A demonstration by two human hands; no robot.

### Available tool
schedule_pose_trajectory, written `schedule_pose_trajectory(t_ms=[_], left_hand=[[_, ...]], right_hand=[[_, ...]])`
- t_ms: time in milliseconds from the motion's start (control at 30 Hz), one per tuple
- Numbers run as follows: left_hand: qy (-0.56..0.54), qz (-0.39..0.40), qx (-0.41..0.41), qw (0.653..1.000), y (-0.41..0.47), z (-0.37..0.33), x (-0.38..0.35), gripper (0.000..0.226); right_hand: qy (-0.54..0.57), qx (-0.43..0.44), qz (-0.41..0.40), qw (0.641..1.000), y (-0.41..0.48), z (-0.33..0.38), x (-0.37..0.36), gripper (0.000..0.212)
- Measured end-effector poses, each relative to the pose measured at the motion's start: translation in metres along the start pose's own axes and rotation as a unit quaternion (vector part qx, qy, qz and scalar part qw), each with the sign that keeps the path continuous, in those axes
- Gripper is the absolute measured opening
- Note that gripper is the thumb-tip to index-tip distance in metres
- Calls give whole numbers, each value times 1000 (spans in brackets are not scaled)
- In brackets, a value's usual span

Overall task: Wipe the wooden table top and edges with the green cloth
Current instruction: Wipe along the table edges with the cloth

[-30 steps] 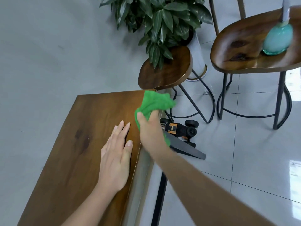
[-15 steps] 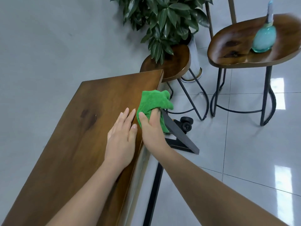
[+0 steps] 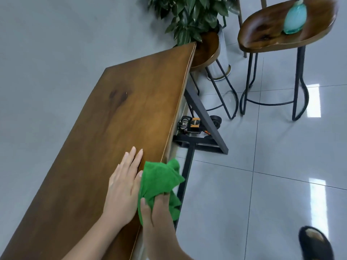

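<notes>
Green cloth [image 3: 159, 182] bunched at 6 o'clock, draped over wooden table [image 3: 112, 119] right edge. Right hand [image 3: 158, 212] grips it; left hand [image 3: 123, 186] flat, fingers straight, pressing top beside cloth. Risk: loose wad skims edge, misses patches; dangling fold may snag black leg frame [image 3: 189, 158].

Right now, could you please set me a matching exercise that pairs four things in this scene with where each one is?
Things:
1. green cloth
2. left hand
3. teal bottle
4. potted plant

Places:
a. standing on the seat of the stool at far right
b. lying flat on top of the wooden table
c. gripped by the right hand at the table's long edge
d. beyond the table's far end

Pairs: 1-c, 2-b, 3-a, 4-d
</notes>
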State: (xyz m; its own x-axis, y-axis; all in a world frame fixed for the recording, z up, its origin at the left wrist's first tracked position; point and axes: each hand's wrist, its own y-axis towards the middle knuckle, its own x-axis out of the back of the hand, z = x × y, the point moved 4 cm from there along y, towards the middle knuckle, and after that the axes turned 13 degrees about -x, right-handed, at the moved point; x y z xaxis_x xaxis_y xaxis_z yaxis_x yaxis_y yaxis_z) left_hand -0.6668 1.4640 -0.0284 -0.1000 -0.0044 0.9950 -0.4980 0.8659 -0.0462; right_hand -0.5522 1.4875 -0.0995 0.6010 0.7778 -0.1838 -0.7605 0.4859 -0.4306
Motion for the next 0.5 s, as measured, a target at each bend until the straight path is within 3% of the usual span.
schedule_pose_trajectory(t_ms=[167,300,500], left_hand=[[-1,-16,15,1000,-4,1,-1,60],[-8,-20,24,999,-1,0,1,60],[-16,-19,35,999,0,-4,5,59]], right_hand=[[-39,30,-22,999,-4,5,3,50],[-50,58,-90,993,56,44,29,29],[-74,99,-104,987,167,115,90,28]])
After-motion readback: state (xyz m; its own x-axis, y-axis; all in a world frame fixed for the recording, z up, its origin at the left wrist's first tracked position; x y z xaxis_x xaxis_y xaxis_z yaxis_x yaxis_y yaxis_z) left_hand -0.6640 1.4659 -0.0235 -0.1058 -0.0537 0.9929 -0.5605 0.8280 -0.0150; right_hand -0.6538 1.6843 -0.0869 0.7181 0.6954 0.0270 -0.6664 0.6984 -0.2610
